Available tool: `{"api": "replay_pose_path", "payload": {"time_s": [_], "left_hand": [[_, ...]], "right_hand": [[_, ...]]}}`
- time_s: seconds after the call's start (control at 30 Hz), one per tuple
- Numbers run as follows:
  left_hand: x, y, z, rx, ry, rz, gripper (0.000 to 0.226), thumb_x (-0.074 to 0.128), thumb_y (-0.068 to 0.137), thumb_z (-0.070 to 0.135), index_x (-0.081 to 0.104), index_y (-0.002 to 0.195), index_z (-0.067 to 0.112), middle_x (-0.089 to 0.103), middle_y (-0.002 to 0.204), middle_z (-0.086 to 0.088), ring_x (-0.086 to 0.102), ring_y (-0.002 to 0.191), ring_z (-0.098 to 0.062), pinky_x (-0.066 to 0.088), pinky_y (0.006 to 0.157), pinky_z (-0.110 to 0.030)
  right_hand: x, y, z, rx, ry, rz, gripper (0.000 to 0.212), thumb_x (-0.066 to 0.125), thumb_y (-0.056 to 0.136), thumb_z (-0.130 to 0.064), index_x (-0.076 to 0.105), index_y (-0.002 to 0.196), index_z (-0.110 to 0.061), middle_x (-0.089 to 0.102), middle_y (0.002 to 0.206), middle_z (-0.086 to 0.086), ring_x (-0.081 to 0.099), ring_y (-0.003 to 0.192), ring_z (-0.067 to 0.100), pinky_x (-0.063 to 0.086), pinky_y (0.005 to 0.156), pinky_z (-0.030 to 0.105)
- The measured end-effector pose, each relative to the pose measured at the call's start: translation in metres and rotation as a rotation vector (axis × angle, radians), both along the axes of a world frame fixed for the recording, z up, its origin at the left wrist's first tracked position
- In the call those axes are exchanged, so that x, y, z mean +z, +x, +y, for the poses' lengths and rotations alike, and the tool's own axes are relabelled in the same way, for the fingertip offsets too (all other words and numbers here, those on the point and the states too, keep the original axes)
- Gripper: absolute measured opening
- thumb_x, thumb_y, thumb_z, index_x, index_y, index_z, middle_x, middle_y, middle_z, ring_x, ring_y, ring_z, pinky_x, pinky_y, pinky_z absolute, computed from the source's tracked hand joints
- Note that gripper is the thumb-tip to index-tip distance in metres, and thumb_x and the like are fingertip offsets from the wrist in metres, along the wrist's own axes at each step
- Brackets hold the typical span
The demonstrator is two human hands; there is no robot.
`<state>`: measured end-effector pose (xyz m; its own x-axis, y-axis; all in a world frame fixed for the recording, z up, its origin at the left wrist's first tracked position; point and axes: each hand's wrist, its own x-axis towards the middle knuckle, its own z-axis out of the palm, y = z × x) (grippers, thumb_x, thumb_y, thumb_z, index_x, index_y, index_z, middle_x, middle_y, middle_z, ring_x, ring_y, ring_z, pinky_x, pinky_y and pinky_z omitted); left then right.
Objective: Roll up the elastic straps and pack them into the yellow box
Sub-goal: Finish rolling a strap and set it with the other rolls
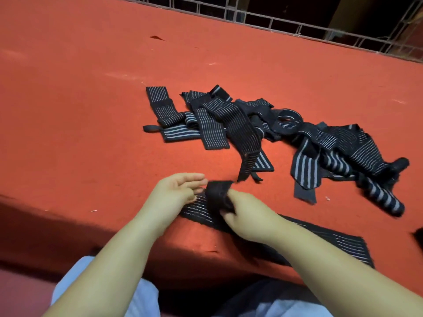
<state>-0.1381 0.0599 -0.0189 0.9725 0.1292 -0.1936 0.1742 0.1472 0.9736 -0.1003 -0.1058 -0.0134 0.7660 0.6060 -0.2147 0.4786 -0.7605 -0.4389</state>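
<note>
red cloth covers the bench [91,99]. near its front edge a black striped strap [332,243] lies flat, running off to the right, its left end wound into a small roll [218,194]. right hand [242,216] grips the roll; left hand [176,191] is beside it, fingers loose, touching the strap. behind, a heap of straps [263,133] lies tangled. a wire grille [297,24] lines the far edge.
</note>
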Motion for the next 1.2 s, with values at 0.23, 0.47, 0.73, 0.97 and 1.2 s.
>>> {"api": "replay_pose_path", "payload": {"time_s": [0.23, 0.47, 0.73, 0.97, 1.2], "left_hand": [[-0.012, -0.004, 0.011, -0.199, 0.185, -0.052, 0.034, 0.071, 0.079, 0.024, 0.058, 0.109, 0.032, 0.066, 0.109, 0.01, 0.062, 0.099, 0.0, 0.045, 0.085, -0.016], [-0.014, -0.001, 0.021, -0.085, 0.152, -0.008, 0.011, 0.063, 0.087, 0.013, 0.064, 0.076, 0.014, 0.065, 0.062, 0.002, 0.058, 0.055, -0.008, 0.048, 0.062, -0.025], [-0.037, 0.003, 0.03, 0.022, 0.359, 0.209, 0.022, 0.069, 0.084, 0.022, 0.064, 0.064, 0.015, 0.056, 0.041, 0.003, 0.051, 0.037, -0.009, 0.045, 0.047, -0.021], [-0.041, 0.011, 0.043, 0.111, 0.502, 0.222, 0.025, 0.07, 0.082, 0.024, 0.062, 0.059, 0.015, 0.065, 0.054, -0.006, 0.06, 0.05, -0.018, 0.055, 0.062, -0.034], [-0.041, 0.016, 0.045, 0.072, 0.53, 0.267, 0.023, 0.069, 0.083, 0.024, 0.061, 0.063, 0.014, 0.063, 0.046, -0.001, 0.06, 0.043, -0.013, 0.053, 0.059, -0.025]], "right_hand": [[0.021, 0.006, 0.007, -0.001, 0.245, 0.137, 0.033, 0.043, 0.08, 0.006, 0.063, 0.096, -0.015, 0.07, 0.097, 0.001, 0.062, 0.089, 0.015, 0.048, 0.088, 0.031], [0.021, 0.015, 0.013, -0.166, 0.355, 0.33, 0.02, 0.055, 0.088, -0.005, 0.061, 0.081, -0.023, 0.066, 0.083, -0.01, 0.06, 0.078, 0.006, 0.047, 0.083, 0.025], [-0.005, 0.041, 0.019, -0.35, 0.226, 0.437, 0.026, 0.067, 0.085, -0.035, 0.062, 0.068, -0.017, 0.064, 0.066, -0.002, 0.055, 0.056, 0.009, 0.045, 0.06, 0.023], [-0.012, 0.062, 0.038, -0.281, 0.128, 0.291, 0.03, 0.07, 0.084, -0.034, 0.057, 0.063, -0.018, 0.058, 0.058, -0.007, 0.051, 0.051, 0.004, 0.041, 0.05, 0.013], [-0.024, 0.07, 0.04, -0.273, 0.184, 0.342, 0.026, 0.071, 0.083, -0.032, 0.06, 0.065, -0.016, 0.059, 0.056, -0.008, 0.052, 0.05, 0.003, 0.043, 0.052, 0.011]]}}
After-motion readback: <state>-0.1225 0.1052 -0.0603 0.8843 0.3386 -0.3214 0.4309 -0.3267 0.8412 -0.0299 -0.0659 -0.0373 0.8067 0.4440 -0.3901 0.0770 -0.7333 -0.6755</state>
